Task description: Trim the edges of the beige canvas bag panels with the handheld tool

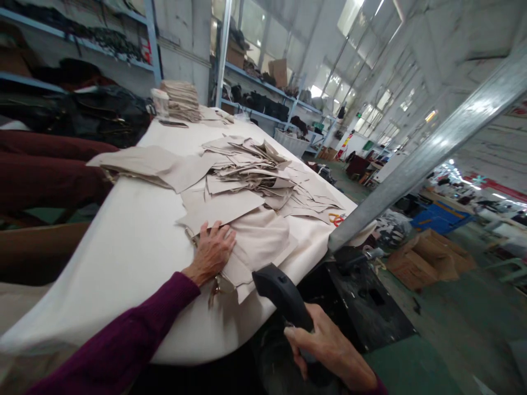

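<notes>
My left hand (212, 251) lies flat, fingers spread, on beige fabric pieces (263, 233) near the front of a white-covered table (135, 263). A metal clasp or zip end, too small to make out, hangs from the fabric just below that hand. My right hand (325, 345) is wrapped round the handle of a black handheld tool with a broad, curved head (280, 285). Its head is close to the fabric's lower right edge; I cannot tell whether they touch. Beyond my left hand lies a loose heap of beige cut pieces (251, 170).
A neat stack of beige pieces (179, 101) stands at the far end near a phone (173, 124). Red-and-orange-handled scissors (336, 219) lie by the right edge. A slanting metal post (411, 159) rises there. A cardboard box (428, 258) sits on the floor.
</notes>
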Available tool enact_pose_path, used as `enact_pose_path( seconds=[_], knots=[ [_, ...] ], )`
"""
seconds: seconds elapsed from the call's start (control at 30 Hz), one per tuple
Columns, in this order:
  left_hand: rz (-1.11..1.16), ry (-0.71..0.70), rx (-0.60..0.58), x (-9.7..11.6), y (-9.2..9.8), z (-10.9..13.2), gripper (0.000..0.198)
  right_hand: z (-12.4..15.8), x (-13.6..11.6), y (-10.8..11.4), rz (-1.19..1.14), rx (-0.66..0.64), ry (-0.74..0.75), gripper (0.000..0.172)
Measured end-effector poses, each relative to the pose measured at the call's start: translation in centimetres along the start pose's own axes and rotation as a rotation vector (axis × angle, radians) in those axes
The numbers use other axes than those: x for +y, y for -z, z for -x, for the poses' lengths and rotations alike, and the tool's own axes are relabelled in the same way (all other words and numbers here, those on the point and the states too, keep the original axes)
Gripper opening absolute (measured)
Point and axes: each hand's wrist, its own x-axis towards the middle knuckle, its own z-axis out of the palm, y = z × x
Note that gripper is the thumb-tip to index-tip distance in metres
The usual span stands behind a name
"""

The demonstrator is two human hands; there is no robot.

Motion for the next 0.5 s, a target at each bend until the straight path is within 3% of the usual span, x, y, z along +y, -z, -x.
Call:
enact_pose_path(
  seconds=[0.2,0.33,0.4,0.5],
  knots=[
    [0.013,-0.02,0.028,-0.2,-0.2,-0.2,0.03,-1.3,1.8,-0.9,-0.059,-0.02,-0.038,0.015],
    [-0.004,-0.021,0.072,0.0,0.4,0.1,0.031,-1.5,1.6,0.1,-0.087,0.099,0.038,0.019],
    [-0.004,-0.049,0.124,0.7,1.1,1.3,0.035,-0.9,1.4,1.1,-0.081,0.2,0.075,0.022],
    [0.059,-0.227,0.134,2.3,2.1,4.3,0.048,0.1,2.1,2.5,-0.079,0.282,0.073,0.028]
  ],
)
